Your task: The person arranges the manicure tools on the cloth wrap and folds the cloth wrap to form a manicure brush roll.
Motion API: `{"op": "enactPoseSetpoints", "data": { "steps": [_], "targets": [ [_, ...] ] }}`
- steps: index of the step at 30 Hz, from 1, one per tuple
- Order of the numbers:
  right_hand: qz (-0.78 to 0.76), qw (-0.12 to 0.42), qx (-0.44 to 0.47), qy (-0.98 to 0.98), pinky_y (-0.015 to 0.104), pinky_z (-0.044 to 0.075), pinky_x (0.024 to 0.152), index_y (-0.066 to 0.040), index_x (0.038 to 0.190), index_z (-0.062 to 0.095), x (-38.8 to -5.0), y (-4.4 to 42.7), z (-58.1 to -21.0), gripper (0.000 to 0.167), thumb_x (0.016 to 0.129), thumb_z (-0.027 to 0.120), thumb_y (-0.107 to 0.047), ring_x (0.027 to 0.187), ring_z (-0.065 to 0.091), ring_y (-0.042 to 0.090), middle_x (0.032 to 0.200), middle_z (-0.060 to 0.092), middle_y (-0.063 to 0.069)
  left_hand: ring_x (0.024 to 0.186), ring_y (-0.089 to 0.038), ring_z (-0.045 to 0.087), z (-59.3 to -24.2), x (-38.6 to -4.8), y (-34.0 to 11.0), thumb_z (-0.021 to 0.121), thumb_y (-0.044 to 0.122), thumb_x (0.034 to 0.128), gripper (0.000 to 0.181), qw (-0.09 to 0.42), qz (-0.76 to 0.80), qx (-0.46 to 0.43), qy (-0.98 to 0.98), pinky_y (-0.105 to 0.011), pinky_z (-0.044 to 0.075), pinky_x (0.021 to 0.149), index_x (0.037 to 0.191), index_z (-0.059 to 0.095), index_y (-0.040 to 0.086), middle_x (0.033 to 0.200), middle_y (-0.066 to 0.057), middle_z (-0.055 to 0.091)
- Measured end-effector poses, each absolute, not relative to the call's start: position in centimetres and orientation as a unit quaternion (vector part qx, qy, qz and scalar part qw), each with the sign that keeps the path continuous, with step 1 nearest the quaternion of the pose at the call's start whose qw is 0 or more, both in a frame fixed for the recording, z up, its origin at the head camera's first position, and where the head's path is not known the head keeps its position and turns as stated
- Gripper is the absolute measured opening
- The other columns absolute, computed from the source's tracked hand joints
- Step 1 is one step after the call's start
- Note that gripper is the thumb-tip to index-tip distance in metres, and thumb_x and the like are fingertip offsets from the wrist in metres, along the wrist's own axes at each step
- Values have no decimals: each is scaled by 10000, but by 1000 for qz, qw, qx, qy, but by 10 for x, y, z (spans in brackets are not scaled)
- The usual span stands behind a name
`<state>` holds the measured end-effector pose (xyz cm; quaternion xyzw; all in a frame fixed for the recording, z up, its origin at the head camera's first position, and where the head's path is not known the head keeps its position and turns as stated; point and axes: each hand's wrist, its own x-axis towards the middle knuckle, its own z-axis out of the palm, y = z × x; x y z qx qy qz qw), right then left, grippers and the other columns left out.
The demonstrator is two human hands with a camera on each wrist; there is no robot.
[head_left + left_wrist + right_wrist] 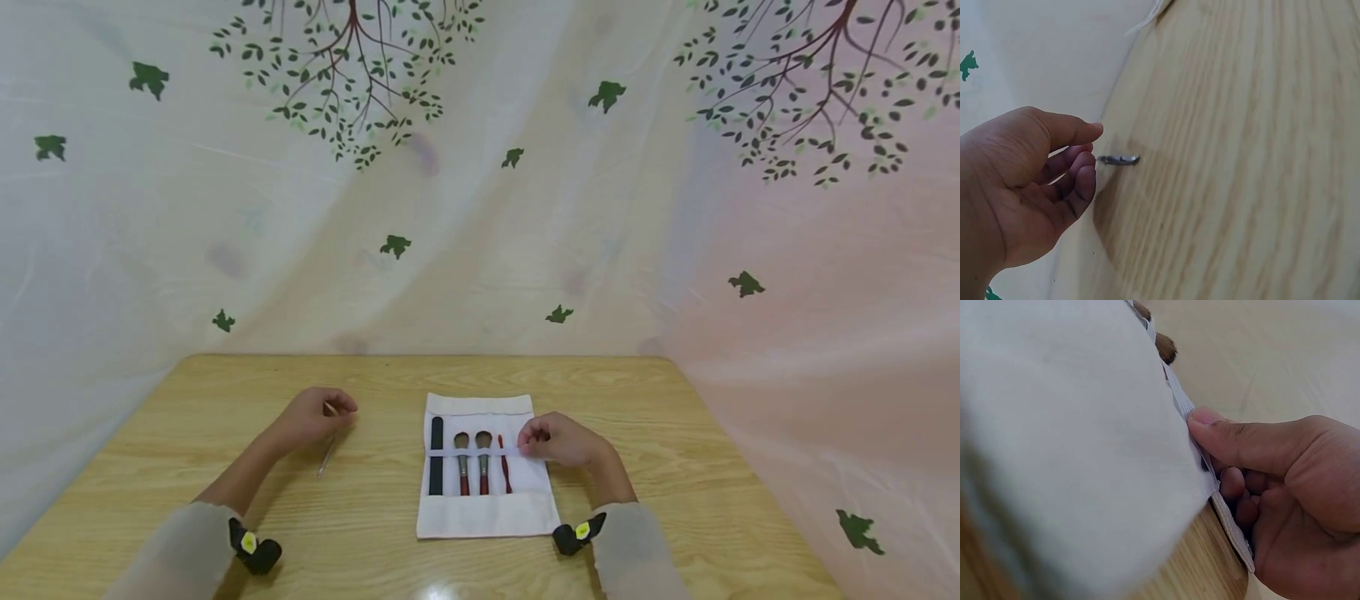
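A white fabric brush roll (487, 517) lies spread on the table. Under its elastic band (1181, 400) sit a flat black strip (437, 458), two brushes (483, 467) with brown bristles and red handles, and a slim red tool (505, 467). My right hand (562, 439) pinches the band near the roll's right edge, thumb on top and fingers curled beneath. Off to the left, my left hand (318, 414) holds a thin pale tool (327, 458) just above the table. In the left wrist view its shiny grey end (1119, 160) shows past the fingertips; the rest is hidden.
The wooden table (375, 533) carries the roll. Behind and around it hangs a pale curtain (465, 292) printed with branches and green leaves. A black wrist camera (258, 554) is strapped to the left sleeve, another camera (576, 536) to the right one.
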<state>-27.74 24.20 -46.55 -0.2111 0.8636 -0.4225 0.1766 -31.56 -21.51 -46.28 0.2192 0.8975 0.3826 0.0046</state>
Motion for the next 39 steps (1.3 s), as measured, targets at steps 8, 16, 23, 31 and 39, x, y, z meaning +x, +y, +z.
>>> {"op": "enactPoseSetpoints", "data": {
  "steps": [8, 16, 23, 31, 39],
  "targets": [
    [-434, 179, -213, 857, 292, 456, 722, -63, 950, 701, -277, 242, -467, 106, 986, 620, -5, 814, 529, 171, 866, 628, -4, 845, -197, 642, -464, -310, -220, 797, 53, 869, 316, 23, 400, 183, 898, -305, 532, 720, 1143, 672, -42, 978, -109, 665],
    [-448, 181, -209, 850, 274, 451, 712, -38, 951, 699, -276, 242, -468, 86, 983, 626, -6, 805, 524, 163, 866, 623, 7, 842, -201, 668, -459, -307, -216, 819, 40, 838, 357, 25, 393, 143, 908, -311, 543, 698, 1152, 671, -46, 945, -78, 694],
    [-449, 180, -208, 850, 285, 447, 722, -17, 959, 694, -275, 242, -467, 66, 979, 632, -2, 825, 521, 178, 875, 619, 22, 809, -200, 688, -456, -305, -210, 804, 12, 829, 381, 22, 378, 122, 918, -333, 563, 677, 1181, 671, -47, 895, -68, 722],
    [-442, 182, -197, 856, 310, 444, 739, -57, 956, 702, -276, 240, -467, 93, 988, 628, -11, 836, 522, 177, 878, 623, 1, 796, -175, 676, -461, -306, -205, 755, -30, 822, 357, 13, 358, 141, 923, -331, 554, 671, 1169, 673, -51, 866, -36, 714],
    [-443, 179, -199, 856, 305, 444, 733, -35, 960, 697, -275, 241, -464, 58, 984, 645, -25, 831, 521, 178, 873, 619, 7, 915, -205, 652, -455, -302, -208, 678, -15, 944, 295, 48, 343, 205, 916, -374, 542, 775, 1227, 626, -81, 974, -57, 691]
  ]
}}
